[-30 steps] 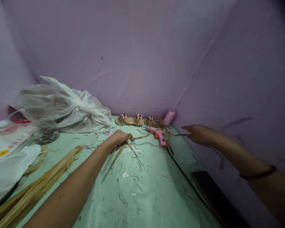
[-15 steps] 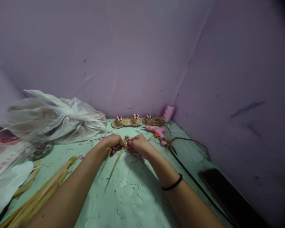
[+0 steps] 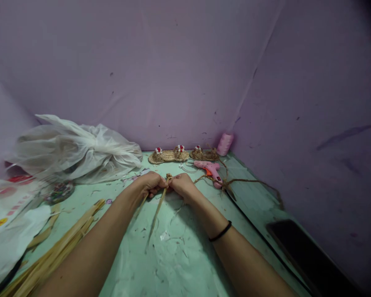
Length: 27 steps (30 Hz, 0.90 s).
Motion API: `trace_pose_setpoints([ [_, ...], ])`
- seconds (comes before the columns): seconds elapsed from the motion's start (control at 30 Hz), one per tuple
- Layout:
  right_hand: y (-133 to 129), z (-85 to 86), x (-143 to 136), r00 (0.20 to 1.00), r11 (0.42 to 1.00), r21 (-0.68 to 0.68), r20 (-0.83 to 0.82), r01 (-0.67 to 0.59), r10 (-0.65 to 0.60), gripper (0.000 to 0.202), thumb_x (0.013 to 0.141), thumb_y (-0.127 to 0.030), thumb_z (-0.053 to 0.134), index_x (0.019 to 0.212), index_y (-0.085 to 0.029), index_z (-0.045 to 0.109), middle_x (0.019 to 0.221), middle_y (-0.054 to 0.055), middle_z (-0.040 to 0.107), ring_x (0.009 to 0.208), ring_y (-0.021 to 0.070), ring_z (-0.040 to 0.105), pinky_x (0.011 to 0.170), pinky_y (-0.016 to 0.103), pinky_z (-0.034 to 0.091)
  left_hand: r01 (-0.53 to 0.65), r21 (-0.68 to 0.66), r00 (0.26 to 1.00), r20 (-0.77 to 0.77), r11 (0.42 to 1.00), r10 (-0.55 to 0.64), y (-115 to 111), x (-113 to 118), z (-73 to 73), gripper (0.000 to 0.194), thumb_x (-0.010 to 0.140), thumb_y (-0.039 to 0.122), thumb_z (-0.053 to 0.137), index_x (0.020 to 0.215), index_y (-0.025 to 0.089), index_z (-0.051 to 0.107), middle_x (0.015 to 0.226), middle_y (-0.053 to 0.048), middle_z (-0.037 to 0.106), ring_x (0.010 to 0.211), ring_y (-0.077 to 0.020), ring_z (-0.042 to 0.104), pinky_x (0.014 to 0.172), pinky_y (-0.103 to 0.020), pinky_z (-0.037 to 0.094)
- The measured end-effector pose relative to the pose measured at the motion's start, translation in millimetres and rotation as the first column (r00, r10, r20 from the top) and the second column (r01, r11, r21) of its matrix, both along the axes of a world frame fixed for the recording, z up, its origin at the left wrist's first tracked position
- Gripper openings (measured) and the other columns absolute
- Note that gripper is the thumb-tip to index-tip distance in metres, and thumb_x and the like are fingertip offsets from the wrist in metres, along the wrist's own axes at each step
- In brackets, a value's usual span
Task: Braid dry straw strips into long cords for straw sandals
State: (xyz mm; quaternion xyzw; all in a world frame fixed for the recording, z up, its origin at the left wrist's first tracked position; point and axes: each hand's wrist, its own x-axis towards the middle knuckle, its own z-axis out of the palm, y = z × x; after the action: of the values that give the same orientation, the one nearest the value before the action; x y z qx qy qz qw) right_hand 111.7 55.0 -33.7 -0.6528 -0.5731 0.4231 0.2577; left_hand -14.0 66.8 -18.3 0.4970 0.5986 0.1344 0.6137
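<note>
Both hands meet over the middle of the green table. My left hand (image 3: 153, 184) is closed on a small piece of plaited straw (image 3: 169, 176), from the left side. Against its right side my right hand (image 3: 179, 184) is closed too, fingers pinched. Two loose straw ends (image 3: 156, 215) hang down toward me from between and below the hands. Most of the plaited piece is hidden by the fingers. A black band circles my right forearm.
Straw slippers (image 3: 169, 156) with bead flowers lie at the wall, near a pink thread spool (image 3: 225, 144). A pink glue gun (image 3: 210, 170) is right of the hands. At left are a plastic bag (image 3: 95, 148) and dry strips (image 3: 60, 249); a dark phone-like slab (image 3: 306, 251) lies right.
The view has shifted a little, so most table objects appear slightly farther right. My two hands have come closer together around the straw piece.
</note>
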Motion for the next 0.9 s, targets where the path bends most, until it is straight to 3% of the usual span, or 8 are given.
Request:
trace_pose_setpoints([
  [0.3,-1.6,-4.5,5.4,0.983,0.999,-0.053,-0.184,0.007,-0.017,0.011,0.057,-0.022,0.056,0.053,-0.016,0.048,0.034,-0.009,0.027,0.031,0.0046,0.021,0.034,0.022,0.014,0.005,0.207,0.996,-0.093,0.978,0.015,-10.3,5.1,3.5,0.007,0.055,0.013,0.051,0.050,0.016,0.046,0.030,0.008,0.027,0.028,-0.0057,0.022,0.029,-0.020,0.017],
  [0.53,-2.1,0.6,10.7,0.967,0.995,-0.069,-0.250,-0.073,0.053,0.006,0.056,-0.016,0.053,0.052,-0.014,0.050,0.033,-0.009,0.030,0.031,0.0032,0.019,0.035,0.021,0.012,0.079,0.124,0.995,0.052,0.989,-0.086,-5.7,-3.3,-2.9,0.012,0.055,0.018,0.054,0.051,0.017,0.043,0.034,0.008,0.027,0.029,-0.0050,0.022,0.030,-0.020,0.020],
  [0.67,-1.5,0.3,12.6,0.954,0.994,-0.043,-0.287,-0.105,0.089,0.004,0.056,-0.015,0.053,0.056,-0.012,0.055,0.034,-0.009,0.032,0.033,0.0028,0.019,0.037,0.020,0.014,0.009,0.128,0.999,-0.051,0.992,-0.003,-7.0,0.1,-1.1,0.015,0.053,0.019,0.054,0.047,0.016,0.041,0.035,0.007,0.029,0.030,-0.0039,0.020,0.032,-0.019,0.012],
  [0.9,-1.7,1.7,14.0,0.961,0.989,-0.023,-0.243,-0.143,0.133,0.005,0.055,-0.013,0.049,0.054,-0.012,0.054,0.035,-0.008,0.034,0.035,0.0037,0.021,0.038,0.020,0.015,-0.099,0.292,0.978,-0.148,0.951,0.148,-19.3,15.3,14.7,0.020,0.047,0.006,0.049,0.037,0.015,0.034,0.031,0.008,0.020,0.034,-0.0033,0.018,0.037,-0.020,0.010],
])
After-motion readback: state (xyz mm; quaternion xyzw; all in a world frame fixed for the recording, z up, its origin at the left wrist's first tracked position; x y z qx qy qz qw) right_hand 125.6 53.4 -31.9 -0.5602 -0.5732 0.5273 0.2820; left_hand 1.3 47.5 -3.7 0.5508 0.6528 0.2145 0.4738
